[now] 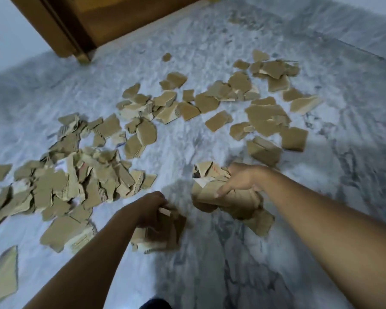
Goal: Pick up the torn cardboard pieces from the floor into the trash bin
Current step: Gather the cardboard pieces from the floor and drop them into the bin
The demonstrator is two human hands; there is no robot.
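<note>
Torn brown cardboard pieces lie scattered over the marble floor. A thick heap sits at the left, a looser spread at the upper right. My left hand is closed around a bundle of cardboard pieces low in the middle. My right hand grips a larger bunch of pieces, some with red print, just above the floor. No trash bin is in view.
A wooden door and its frame stand at the back left. A white wall runs along the far edges. A single large cardboard scrap lies at the lower left. A dark shape shows at the bottom edge.
</note>
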